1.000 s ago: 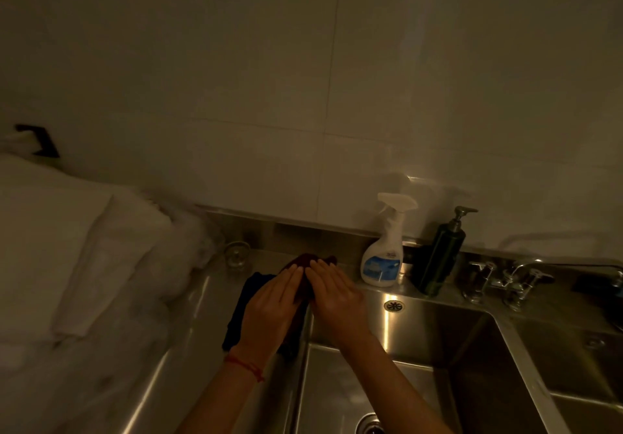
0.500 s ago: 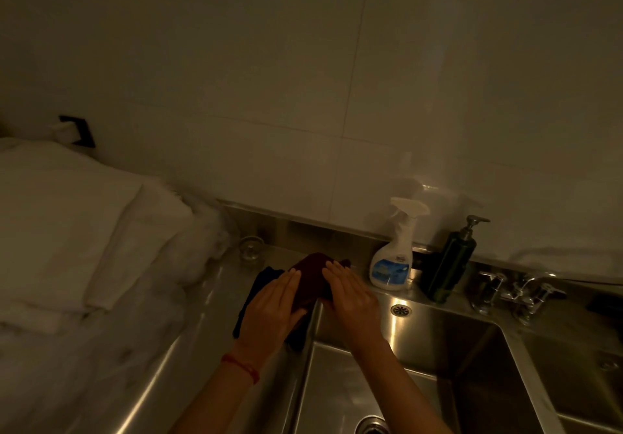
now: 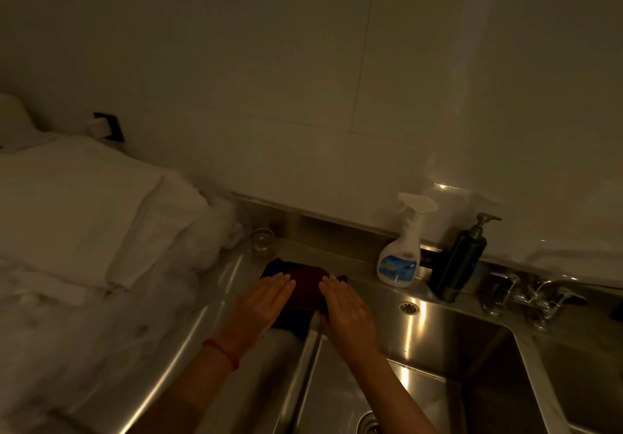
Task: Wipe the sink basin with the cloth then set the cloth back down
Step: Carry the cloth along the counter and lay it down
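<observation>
Both hands lying flat on the cloth at the sink's left corner

The cloth (image 3: 305, 287) is looking dark maroon in this dim light, folded up and sitting on the steel counter (image 3: 188, 339) right at the back-left rim of the sink basin (image 3: 438, 349), on top of a darker, bluish cloth (image 3: 274, 265) that's peeking out behind and below it. The left hand (image 3: 261, 305) is pressing on its left side and the right hand (image 3: 347, 312) on its right, fingers stretched out straight and together, palms down, nothing pinched or gripped. A white spray bottle (image 3: 403, 248) and a dark pump bottle (image 3: 460, 261) are standing just to the right along the back ledge.
</observation>
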